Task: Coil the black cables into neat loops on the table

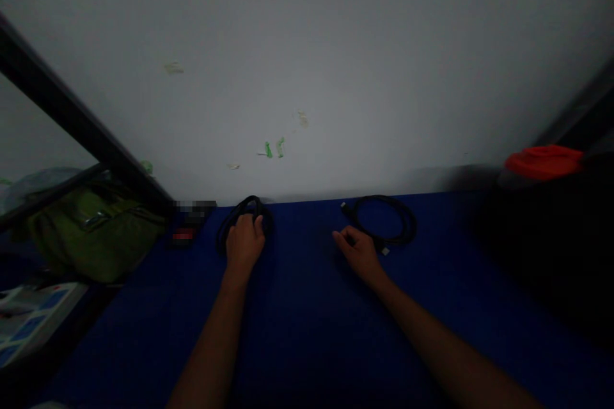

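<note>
left cable coil (258, 206), black, lying on the blue surface (297, 313) close to its far edge, under the left hand. near to far, as viewed from my remote post: at the near side, the blue surface spreads beneath both forearms, giving me room to draw a coil back or sideways. beyond it lies the right hand (363, 257), loosely curled, thumb and forefinger bent towards each other around a small gap; i see nothing held, and cannot tell whether the tips meet. the left hand (244, 246) is bent down over its coil, thumb beside the fingers; the fingertips are hidden, so i cannot tell whether they pinch it.

just beside the right hand, the right cable coil (407, 238) lies in flat loops, with a near plug (385, 251) and a far plug (344, 205) projecting from it. i judge both coils to be light, flexible and springy, apt to slip open if taken by a single strand; the bundled side, several strands together, is the sounder hold. the plugs are the stiff parts, and i would not pull by them.

farther out, the pale wall (359, 77) rises just behind both coils, limiting forward reach. to the left, a dark, blurred object (185, 233) lies beside the left coil, with a green bag (96, 236) past the black bar (86, 115); to the right, a red item (544, 162) stands above a dark mass, well apart from the right coil.
</note>
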The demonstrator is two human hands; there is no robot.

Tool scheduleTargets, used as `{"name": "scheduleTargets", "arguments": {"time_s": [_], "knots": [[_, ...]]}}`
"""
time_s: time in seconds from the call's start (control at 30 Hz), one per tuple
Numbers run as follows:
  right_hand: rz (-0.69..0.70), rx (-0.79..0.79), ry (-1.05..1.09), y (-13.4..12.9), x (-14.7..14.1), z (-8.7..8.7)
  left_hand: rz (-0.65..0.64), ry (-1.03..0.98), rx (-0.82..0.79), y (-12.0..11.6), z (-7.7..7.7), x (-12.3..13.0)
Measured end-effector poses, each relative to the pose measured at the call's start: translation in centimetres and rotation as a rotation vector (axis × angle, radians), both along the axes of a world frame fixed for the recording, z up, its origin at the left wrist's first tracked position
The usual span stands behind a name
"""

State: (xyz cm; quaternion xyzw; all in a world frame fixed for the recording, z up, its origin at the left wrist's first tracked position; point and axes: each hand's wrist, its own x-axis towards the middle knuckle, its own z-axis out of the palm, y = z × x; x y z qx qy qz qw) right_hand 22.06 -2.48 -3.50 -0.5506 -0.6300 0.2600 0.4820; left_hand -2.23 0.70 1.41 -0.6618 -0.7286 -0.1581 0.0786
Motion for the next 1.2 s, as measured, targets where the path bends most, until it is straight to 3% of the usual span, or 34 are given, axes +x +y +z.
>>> {"name": "scheduleTargets", "arguments": {"time_s": [0.13, 0.23, 0.47, 0.6, 0.83, 1.2], "knots": [[0.010, -0.005, 0.023, -0.1, 0.0, 0.3, -0.073, -0.069, 0.121, -0.7, 0.6, 1.1], [0.057, -0.030, 0.077, -0.3, -0.2, 0.9, -0.184, -0.101, 0.153, -2.0, 0.9, 3.3], [0.349, -0.292, 0.310, -1.3, -1.0, 2.1, -0.435, -0.059, -0.093, -4.7, -0.4, 8.2], [0.417, -0.407, 0.403, -1.3, -1.1, 1.8, -0.493, -0.144, -0.211, -4.9, -0.8, 8.4], [0.384, -0.551, 0.620, -1.2, -1.0, 1.8, -0.616, -0.345, -0.229, -4.8, -1.2, 8.1], [0.398, -0.665, 0.698, -1.1, -0.6, 1.9, -0.614, -0.523, -0.238, -4.6, -1.9, 8.2]]}}
